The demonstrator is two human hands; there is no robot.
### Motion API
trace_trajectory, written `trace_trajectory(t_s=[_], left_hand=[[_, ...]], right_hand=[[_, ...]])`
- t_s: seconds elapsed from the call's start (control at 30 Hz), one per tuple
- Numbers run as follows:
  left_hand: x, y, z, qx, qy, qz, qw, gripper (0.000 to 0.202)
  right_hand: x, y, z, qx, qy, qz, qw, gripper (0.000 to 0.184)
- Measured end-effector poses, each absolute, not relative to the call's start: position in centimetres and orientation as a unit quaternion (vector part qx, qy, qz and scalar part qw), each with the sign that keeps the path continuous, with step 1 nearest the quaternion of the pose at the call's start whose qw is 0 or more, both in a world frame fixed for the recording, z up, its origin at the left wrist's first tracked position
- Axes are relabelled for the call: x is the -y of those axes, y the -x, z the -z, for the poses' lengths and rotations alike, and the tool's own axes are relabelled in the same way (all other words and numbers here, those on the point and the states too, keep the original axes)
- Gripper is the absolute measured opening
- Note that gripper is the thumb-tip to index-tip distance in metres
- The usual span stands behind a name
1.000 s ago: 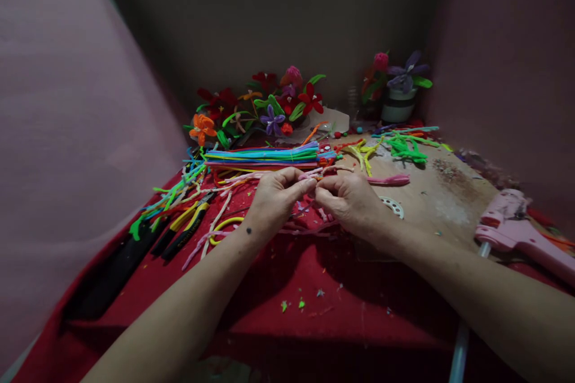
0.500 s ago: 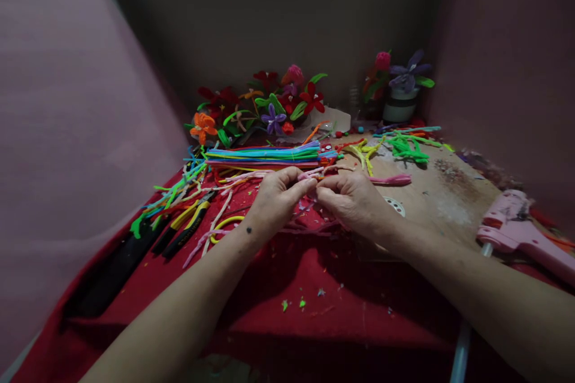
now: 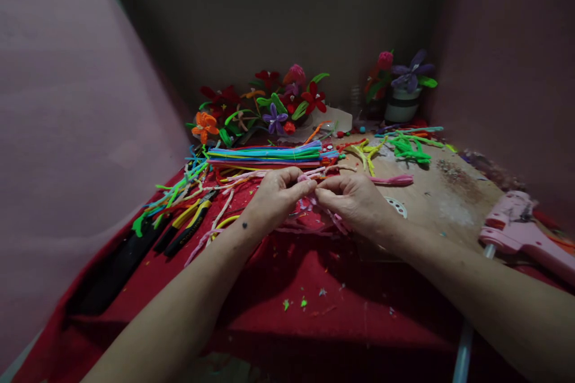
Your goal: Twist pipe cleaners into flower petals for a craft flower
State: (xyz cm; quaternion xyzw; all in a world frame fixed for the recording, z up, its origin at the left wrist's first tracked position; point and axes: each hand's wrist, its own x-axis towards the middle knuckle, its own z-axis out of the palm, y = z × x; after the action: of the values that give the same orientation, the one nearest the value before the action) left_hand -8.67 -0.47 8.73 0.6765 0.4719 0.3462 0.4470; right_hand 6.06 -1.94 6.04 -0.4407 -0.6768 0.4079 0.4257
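My left hand (image 3: 281, 194) is closed, thumb pressed to forefinger, with a pink pipe cleaner (image 3: 303, 178) showing at the fingertips. Touching it or nearly so, my right hand (image 3: 353, 198) pinches at the same spot. What lies right between its fingertips is mostly hidden, though pink strands (image 3: 339, 222) show below that hand. Just beyond both hands lies a bundle of coloured pipe cleaners (image 3: 265, 154). A pink pipe-cleaner bunch (image 3: 393, 180) rests past my right knuckles.
Yellow-and-black pliers (image 3: 188, 227) lie on the red cloth (image 3: 314, 323) at left. A pink glue gun (image 3: 507, 224) with a glue stick is at right, by a brown board (image 3: 431, 203). Pipe-cleaner flowers (image 3: 275, 118) and a small pot (image 3: 403, 106) stand at the back.
My hands stay together in nearly the same place, with small finger movements. Pink strands now show below my right hand. The view has shifted very slightly.
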Motion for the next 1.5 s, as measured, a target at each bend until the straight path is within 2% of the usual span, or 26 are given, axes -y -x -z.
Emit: trace_trajectory(t_s=[0.17, 0.37, 0.47, 0.63, 0.73, 0.9, 1.07, 1.2, 1.43, 1.5], left_hand=[[0.3, 8.7, -8.4, -0.458, -0.679, -0.343, 0.46, 0.026], [0.0, 8.6, -8.0, -0.448, -0.759, -0.336, 0.332, 0.024], [0.0, 8.6, -8.0, -0.447, -0.76, -0.345, 0.321, 0.022], [0.2, 8.7, -8.4, -0.455, -0.702, -0.361, 0.412, 0.016], [0.2, 8.8, -8.7, -0.456, -0.673, -0.371, 0.449, 0.015], [-0.2, 9.3, -8.4, -0.392, -0.647, -0.409, 0.511, 0.02], [-0.2, 9.6, -8.6, -0.371, -0.674, -0.392, 0.504, 0.019], [-0.1, 10.0, -9.2, -0.372, -0.733, -0.347, 0.452, 0.015], [0.1, 10.7, -9.6, -0.364, -0.86, -0.269, 0.236, 0.01], [0.1, 10.6, -9.5, -0.366, -0.857, -0.278, 0.233, 0.01]], right_hand=[[1.9, -5.9, -5.9, 0.66, 0.428, -0.432, 0.441, 0.023], [1.9, -5.7, -5.7, 0.688, 0.461, -0.367, 0.424, 0.02], [1.9, -5.7, -5.8, 0.69, 0.475, -0.34, 0.426, 0.02], [1.9, -6.1, -6.1, 0.627, 0.44, -0.512, 0.389, 0.017], [1.8, -6.2, -6.1, 0.566, 0.401, -0.601, 0.396, 0.018], [1.5, -6.3, -5.9, 0.516, 0.381, -0.643, 0.417, 0.021], [1.3, -6.5, -5.6, 0.522, 0.355, -0.668, 0.394, 0.016], [1.4, -6.6, -5.7, 0.559, 0.344, -0.657, 0.371, 0.019], [1.7, -6.6, -5.6, 0.609, 0.356, -0.616, 0.35, 0.023], [1.6, -6.6, -5.6, 0.608, 0.356, -0.617, 0.351, 0.022]])
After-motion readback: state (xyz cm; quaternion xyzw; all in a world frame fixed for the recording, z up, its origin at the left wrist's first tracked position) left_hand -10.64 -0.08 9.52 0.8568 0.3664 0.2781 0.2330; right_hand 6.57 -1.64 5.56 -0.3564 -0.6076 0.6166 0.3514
